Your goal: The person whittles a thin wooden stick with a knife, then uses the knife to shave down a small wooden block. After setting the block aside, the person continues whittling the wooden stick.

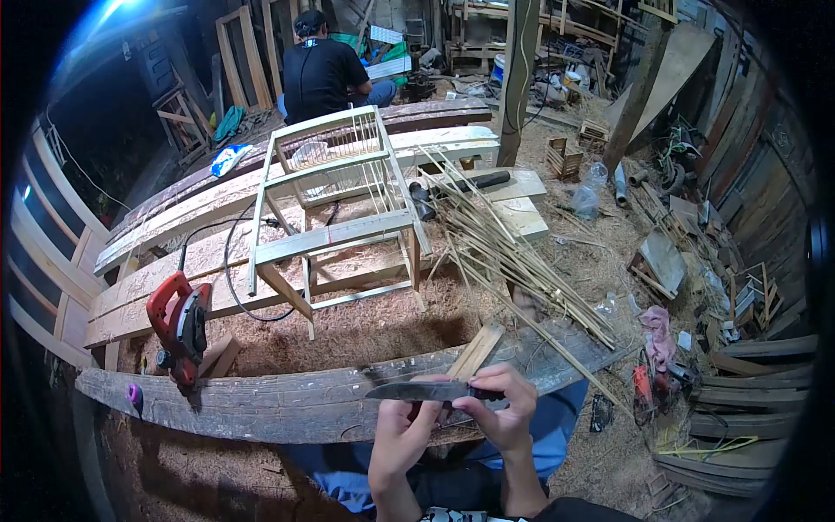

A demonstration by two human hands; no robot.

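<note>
A dark-bladed knife lies across in front of me, its tip pointing left. My right hand is closed round its black handle. My left hand pinches near the blade, with fingers partly behind it; whether a thin stick is also between them I cannot make out. Just beyond the hands, a short pale wood piece rests on the weathered plank. Farther off, a pile of thin bamboo sticks slants toward the plank's right end.
A slatted wooden frame stands on boards ahead. A red electric planer sits at left, with a purple roll nearby. Sawdust covers the ground. At right lie a red power tool and stacked planks. A person sits facing away.
</note>
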